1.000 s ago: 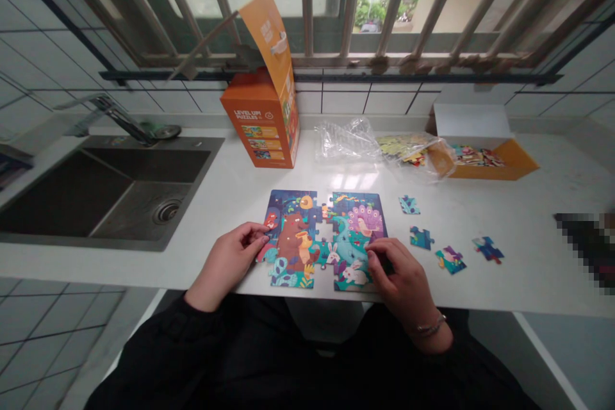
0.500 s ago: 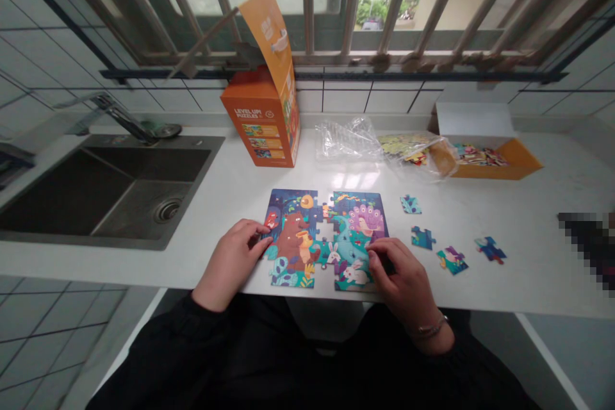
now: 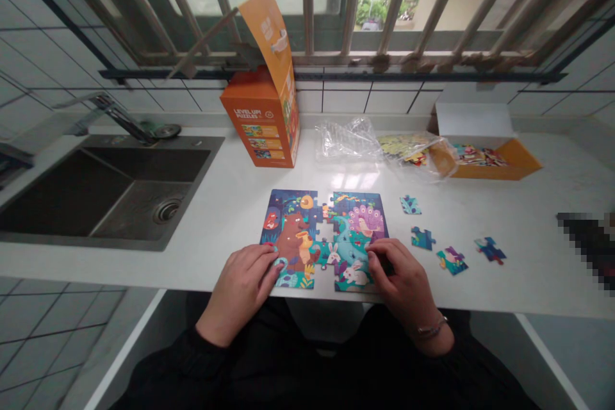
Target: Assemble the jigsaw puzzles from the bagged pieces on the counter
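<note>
A colourful animal puzzle (image 3: 294,234) lies on the white counter, its left and right parts joined by a few middle pieces, with gaps at the top, centre and bottom. Over the lower left corner rests my left hand (image 3: 246,282), fingers apart and touching the pieces there. My right hand (image 3: 401,275) is at the right edge, its thumb and forefinger closed on that edge near the blue animal. Several loose pieces lie to the right, among them a leafy one (image 3: 410,205), a teal one (image 3: 423,237) and a dark blue one (image 3: 491,250).
An orange puzzle box (image 3: 262,122) stands open behind the puzzle. Crumpled clear plastic (image 3: 348,139) and a bag of pieces (image 3: 408,147) lie beside an open orange box (image 3: 519,163) with more pieces. A sink (image 3: 168,205) is at the left. A blurred dark object is at the far right.
My left hand has moved down and right, from the left edge to the lower left corner, uncovering the red animal. My right hand has hardly moved.
</note>
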{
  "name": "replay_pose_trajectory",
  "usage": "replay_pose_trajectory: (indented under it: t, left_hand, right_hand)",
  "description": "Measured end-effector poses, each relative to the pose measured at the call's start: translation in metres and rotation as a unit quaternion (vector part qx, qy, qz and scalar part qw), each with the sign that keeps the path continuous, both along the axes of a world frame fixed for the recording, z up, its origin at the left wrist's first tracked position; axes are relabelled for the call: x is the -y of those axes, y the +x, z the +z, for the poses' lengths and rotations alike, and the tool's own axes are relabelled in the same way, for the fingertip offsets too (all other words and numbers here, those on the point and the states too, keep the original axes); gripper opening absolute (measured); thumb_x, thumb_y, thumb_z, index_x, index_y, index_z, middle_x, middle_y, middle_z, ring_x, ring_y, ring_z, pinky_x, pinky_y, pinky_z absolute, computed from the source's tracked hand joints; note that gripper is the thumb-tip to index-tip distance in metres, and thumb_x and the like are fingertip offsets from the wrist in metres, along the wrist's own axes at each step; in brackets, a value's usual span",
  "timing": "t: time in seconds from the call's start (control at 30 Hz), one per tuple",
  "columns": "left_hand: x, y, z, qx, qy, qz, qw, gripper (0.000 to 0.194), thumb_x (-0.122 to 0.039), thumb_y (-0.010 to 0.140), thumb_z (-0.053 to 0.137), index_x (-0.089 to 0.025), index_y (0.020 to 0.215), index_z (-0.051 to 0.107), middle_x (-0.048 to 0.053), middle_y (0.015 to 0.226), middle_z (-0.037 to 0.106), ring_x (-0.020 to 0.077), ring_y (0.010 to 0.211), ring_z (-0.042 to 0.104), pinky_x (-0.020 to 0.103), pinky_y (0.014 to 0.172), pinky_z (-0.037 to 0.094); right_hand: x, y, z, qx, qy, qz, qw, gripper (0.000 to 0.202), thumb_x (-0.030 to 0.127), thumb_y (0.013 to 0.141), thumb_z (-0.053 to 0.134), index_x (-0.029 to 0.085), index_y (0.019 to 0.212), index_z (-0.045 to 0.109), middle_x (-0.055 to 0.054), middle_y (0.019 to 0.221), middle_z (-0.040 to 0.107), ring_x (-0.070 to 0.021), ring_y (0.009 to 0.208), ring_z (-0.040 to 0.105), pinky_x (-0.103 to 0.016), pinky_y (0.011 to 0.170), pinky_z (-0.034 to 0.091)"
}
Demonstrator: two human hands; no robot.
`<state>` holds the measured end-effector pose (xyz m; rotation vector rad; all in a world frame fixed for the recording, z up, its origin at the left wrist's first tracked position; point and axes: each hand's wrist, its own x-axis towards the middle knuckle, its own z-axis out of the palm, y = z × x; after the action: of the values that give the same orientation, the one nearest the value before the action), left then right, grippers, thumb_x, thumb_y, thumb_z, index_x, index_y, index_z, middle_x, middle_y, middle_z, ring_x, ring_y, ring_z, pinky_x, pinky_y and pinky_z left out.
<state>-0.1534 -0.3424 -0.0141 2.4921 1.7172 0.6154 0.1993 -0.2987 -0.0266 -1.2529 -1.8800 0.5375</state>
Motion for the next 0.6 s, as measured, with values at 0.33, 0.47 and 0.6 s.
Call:
replay_pose_trajectory:
  t: [0.33, 0.47, 0.6]
  left_hand:
    - [-0.010, -0.005, -0.017, -0.002, 0.014, -0.010, 1.000, 0.048, -0.049, 0.108, 0.059, -0.024, 0.149, 0.064, 0.014, 0.150, 0.069, 0.0356, 0.132, 0.068, 0.054, 0.111, 0.053]
    - [-0.012, -0.009, -0.018, -0.027, 0.004, -0.060, 0.998, 0.078, -0.067, 0.097, 0.069, -0.029, 0.163, 0.050, 0.015, 0.164, 0.057, 0.0402, 0.143, 0.060, 0.058, 0.121, 0.045]
    - [-0.015, -0.010, -0.019, -0.040, -0.008, -0.074, 0.996, 0.093, -0.074, 0.092, 0.073, -0.029, 0.167, 0.043, 0.016, 0.170, 0.050, 0.0422, 0.150, 0.054, 0.061, 0.124, 0.043]
  right_hand:
    - [0.003, -0.001, 0.005, -0.031, 0.012, -0.006, 0.999, 0.011, 0.022, 0.104, 0.058, 0.025, 0.105, 0.068, -0.007, 0.104, 0.073, -0.0239, 0.100, 0.071, -0.040, 0.089, 0.060]
    - [0.008, 0.015, 0.007, -0.017, 0.039, -0.034, 0.999, 0.012, 0.024, 0.105, 0.058, 0.026, 0.106, 0.069, -0.008, 0.104, 0.074, -0.0256, 0.103, 0.071, -0.043, 0.090, 0.060]
    - [0.010, 0.060, 0.004, 0.090, 0.058, -0.122, 0.987, 0.015, 0.030, 0.105, 0.060, 0.025, 0.115, 0.070, -0.011, 0.114, 0.073, -0.0299, 0.113, 0.068, -0.052, 0.102, 0.054]
